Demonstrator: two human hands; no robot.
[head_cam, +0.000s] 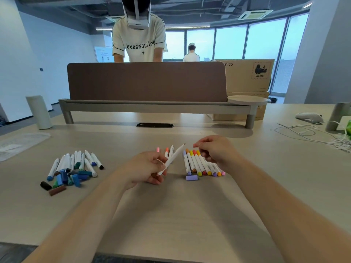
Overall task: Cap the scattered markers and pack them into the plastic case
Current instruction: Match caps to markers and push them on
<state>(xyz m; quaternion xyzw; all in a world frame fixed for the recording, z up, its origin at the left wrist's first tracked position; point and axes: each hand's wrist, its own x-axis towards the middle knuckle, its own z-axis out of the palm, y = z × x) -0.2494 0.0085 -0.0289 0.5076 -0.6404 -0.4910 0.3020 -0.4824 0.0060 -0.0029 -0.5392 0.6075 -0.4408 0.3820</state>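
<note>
Over the desk (171, 215): marker and cap held apart

Above the desk's middle, fingers of the left hand (146, 168) grip a white uncapped marker (173, 158), its tip tilted up to the right; fingers of the right hand (214, 150) pinch a pink cap (195, 145) near that tip, not touching; under the right hand a row of bright markers (201, 164) lies side by side, a purple cap (191, 177) at its near end; far left lies a heap of blue markers (76, 162) and loose caps (70, 179).
</note>
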